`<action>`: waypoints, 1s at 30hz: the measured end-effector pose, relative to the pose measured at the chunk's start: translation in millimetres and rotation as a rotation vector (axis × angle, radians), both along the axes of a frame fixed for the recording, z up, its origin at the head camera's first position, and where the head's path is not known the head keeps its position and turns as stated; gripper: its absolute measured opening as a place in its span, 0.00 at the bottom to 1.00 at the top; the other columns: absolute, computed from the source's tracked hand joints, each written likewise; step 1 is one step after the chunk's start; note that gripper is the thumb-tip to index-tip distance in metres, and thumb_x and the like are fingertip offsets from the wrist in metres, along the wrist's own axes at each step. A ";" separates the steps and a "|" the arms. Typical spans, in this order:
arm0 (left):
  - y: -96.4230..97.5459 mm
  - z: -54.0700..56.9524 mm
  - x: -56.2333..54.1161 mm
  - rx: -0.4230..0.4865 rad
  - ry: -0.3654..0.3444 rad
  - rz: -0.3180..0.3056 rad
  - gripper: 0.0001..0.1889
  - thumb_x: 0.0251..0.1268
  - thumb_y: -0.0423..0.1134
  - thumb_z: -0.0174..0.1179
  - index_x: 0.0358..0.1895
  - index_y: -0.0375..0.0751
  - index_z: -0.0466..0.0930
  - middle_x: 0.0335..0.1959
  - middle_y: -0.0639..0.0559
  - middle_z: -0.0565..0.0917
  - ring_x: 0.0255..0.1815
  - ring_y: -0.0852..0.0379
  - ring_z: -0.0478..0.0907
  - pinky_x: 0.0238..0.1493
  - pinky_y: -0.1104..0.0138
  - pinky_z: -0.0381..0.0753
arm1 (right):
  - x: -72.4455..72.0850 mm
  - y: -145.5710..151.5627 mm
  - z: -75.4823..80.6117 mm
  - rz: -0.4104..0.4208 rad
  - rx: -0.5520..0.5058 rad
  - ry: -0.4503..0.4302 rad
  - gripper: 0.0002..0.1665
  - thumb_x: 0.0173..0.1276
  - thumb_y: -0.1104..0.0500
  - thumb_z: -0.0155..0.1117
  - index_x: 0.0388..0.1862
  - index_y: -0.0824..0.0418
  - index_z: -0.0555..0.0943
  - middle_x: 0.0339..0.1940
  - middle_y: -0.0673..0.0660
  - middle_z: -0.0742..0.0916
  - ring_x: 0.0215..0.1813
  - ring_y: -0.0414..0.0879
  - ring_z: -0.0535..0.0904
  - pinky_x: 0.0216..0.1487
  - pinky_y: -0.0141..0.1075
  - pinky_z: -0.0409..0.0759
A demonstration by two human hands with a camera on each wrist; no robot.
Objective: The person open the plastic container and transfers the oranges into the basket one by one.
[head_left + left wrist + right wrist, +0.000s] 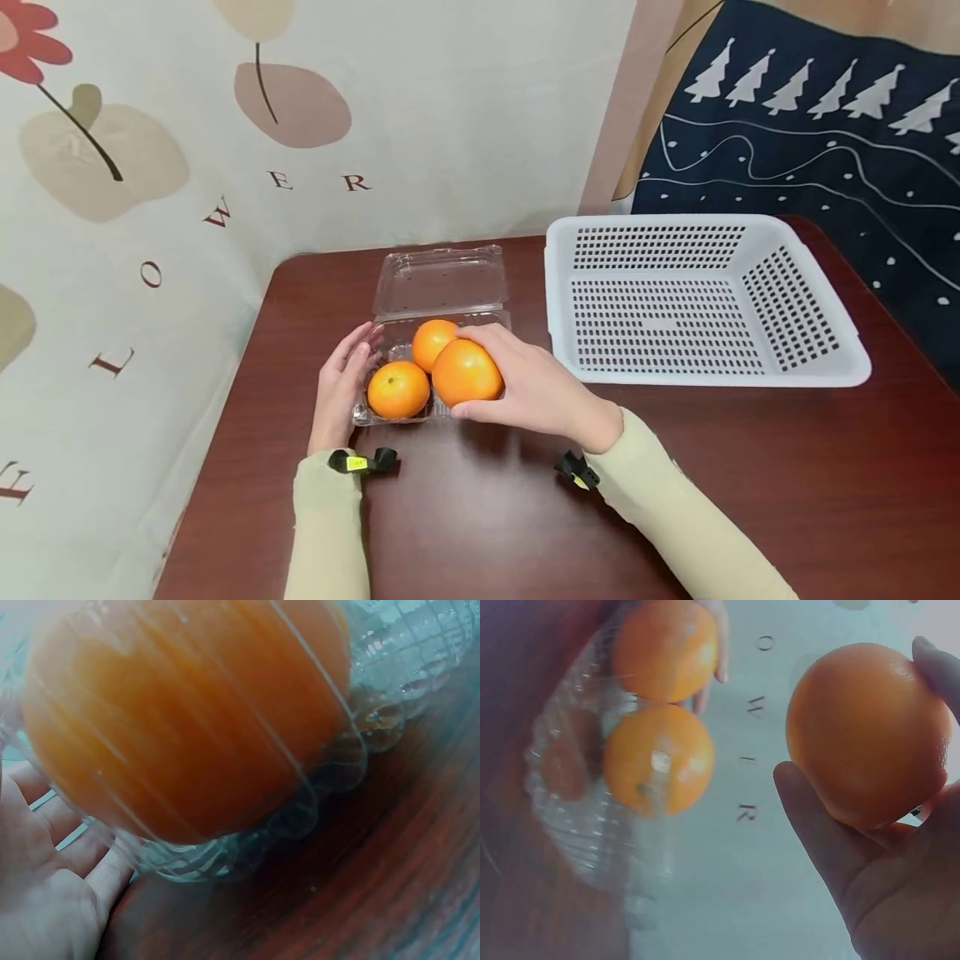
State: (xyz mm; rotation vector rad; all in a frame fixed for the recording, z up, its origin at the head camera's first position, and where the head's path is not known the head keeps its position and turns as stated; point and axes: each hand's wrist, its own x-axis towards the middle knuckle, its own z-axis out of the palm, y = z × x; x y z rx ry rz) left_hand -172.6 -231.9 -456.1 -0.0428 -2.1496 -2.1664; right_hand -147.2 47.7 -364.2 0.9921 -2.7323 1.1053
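My right hand (540, 383) grips an orange (467, 372) between thumb and fingers. In the right wrist view that held orange (866, 735) shows apart from the others, above the clear plastic clamshell box (589, 847). Two more oranges sit inside the box, one at the front left (397, 390) and one behind it (432, 337). The box's hinged lid (441, 283) lies folded back, away from me. At the box's left side is my left hand (341, 387), its fingers extended along the wall. In the left wrist view, those fingers (109, 874) lie against the clear plastic.
A white perforated basket (558, 300) stands to the right of the box on the dark reddish-brown table (480, 517). Behind the table hangs a pale cloth (465, 108) with flower prints and letters. A navy cloth (795, 150) with white trees hangs at the right.
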 end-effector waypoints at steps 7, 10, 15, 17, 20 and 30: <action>3.4 5.6 8.9 -0.019 -0.003 -0.025 0.24 0.68 0.39 0.46 0.65 0.39 0.58 0.62 0.40 0.66 0.62 0.48 0.62 0.60 0.64 0.62 | 4.0 9.4 13.0 -0.005 0.039 0.138 0.42 0.45 0.29 0.59 0.58 0.42 0.65 0.50 0.36 0.70 0.44 0.27 0.68 0.38 0.25 0.74; 4.0 4.3 8.6 -0.019 -0.017 -0.022 0.24 0.67 0.39 0.47 0.65 0.41 0.59 0.62 0.41 0.66 0.62 0.49 0.62 0.59 0.68 0.64 | 2.9 15.4 18.1 -0.018 0.069 0.184 0.42 0.45 0.27 0.56 0.58 0.43 0.66 0.50 0.37 0.71 0.44 0.28 0.69 0.38 0.25 0.74; 3.1 5.7 5.7 -0.034 -0.016 -0.027 0.24 0.66 0.37 0.48 0.65 0.42 0.59 0.62 0.41 0.66 0.63 0.49 0.62 0.56 0.73 0.66 | -1.0 24.7 26.6 -0.019 0.080 0.218 0.43 0.46 0.29 0.59 0.59 0.46 0.66 0.52 0.39 0.71 0.43 0.31 0.71 0.37 0.27 0.74; 2.1 5.8 6.3 -0.041 -0.010 -0.038 0.25 0.66 0.36 0.48 0.66 0.42 0.58 0.62 0.41 0.65 0.63 0.49 0.61 0.56 0.72 0.66 | -1.0 27.4 28.6 -0.022 0.087 0.222 0.42 0.45 0.30 0.60 0.58 0.45 0.66 0.51 0.39 0.71 0.41 0.31 0.71 0.35 0.27 0.74; 0.0 4.7 8.4 -0.055 -0.002 -0.057 0.25 0.66 0.35 0.48 0.66 0.41 0.57 0.63 0.40 0.64 0.63 0.48 0.61 0.56 0.70 0.66 | 0.0 32.1 30.1 -0.034 0.101 0.210 0.41 0.45 0.31 0.62 0.58 0.43 0.67 0.49 0.37 0.71 0.39 0.29 0.70 0.33 0.26 0.73; 3.3 -2.5 2.4 -0.037 0.037 -0.094 0.23 0.67 0.28 0.44 0.65 0.39 0.58 0.63 0.38 0.63 0.62 0.45 0.61 0.54 0.71 0.68 | -3.0 52.9 40.5 -0.025 0.145 0.185 0.40 0.46 0.30 0.60 0.57 0.43 0.66 0.46 0.36 0.72 0.39 0.28 0.69 0.35 0.25 0.73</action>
